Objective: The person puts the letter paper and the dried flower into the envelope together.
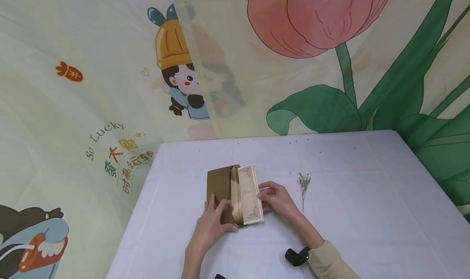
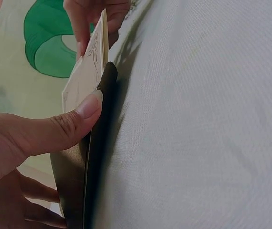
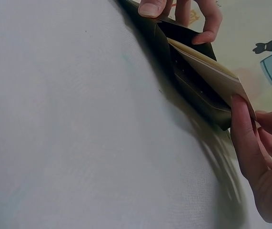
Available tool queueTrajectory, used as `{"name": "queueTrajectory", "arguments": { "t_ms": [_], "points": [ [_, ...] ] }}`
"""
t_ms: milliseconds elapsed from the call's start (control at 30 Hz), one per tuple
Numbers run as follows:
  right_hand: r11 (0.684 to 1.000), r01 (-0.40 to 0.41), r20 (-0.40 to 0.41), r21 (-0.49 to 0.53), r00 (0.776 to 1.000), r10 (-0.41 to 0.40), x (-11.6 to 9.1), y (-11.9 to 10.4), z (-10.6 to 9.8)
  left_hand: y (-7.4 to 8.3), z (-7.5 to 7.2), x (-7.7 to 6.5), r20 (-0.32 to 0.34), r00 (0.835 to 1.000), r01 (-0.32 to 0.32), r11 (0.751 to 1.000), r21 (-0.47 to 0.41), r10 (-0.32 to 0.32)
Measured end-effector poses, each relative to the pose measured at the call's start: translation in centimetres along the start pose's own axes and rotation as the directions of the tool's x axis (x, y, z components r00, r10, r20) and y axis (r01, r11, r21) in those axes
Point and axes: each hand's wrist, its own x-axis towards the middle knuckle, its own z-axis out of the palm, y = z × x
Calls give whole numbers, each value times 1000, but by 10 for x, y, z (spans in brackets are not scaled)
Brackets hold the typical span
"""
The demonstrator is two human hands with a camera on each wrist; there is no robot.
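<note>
An olive-gold envelope (image 1: 219, 181) lies on the white-covered table with its mouth towards the right. Out of that mouth sticks a cream card (image 1: 251, 195) with scrollwork printed in its corners; its left part is hidden inside. My left hand (image 1: 208, 226) holds the envelope, thumb at the near edge and fingers spread over the back. Seen from the left wrist, the thumb (image 2: 71, 126) presses along the envelope's edge. My right hand (image 1: 278, 200) pinches the card's outer edge. The right wrist view shows the card (image 3: 221, 76) tilted up between its thumb and fingers.
A small dried flower sprig (image 1: 304, 185) lies right of the right hand. Dark specks dot the far part of the tablecloth (image 1: 352, 164). A black wrist device (image 1: 296, 256) sits by the right sleeve. Printed cloth (image 1: 227, 34) hangs behind the table.
</note>
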Motion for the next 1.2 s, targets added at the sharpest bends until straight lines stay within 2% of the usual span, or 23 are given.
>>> {"name": "queueTrajectory", "arguments": {
  "t_ms": [633,1200],
  "points": [
    [1000,0,10,-2,1000,0,5,0,11,3,0,0,-6,1000,3,1000,2,-3],
    [1000,-2,58,9,998,2,5,-5,22,5,-1,-1,-1,1000,-1,1000,-3,1]
  ]
}}
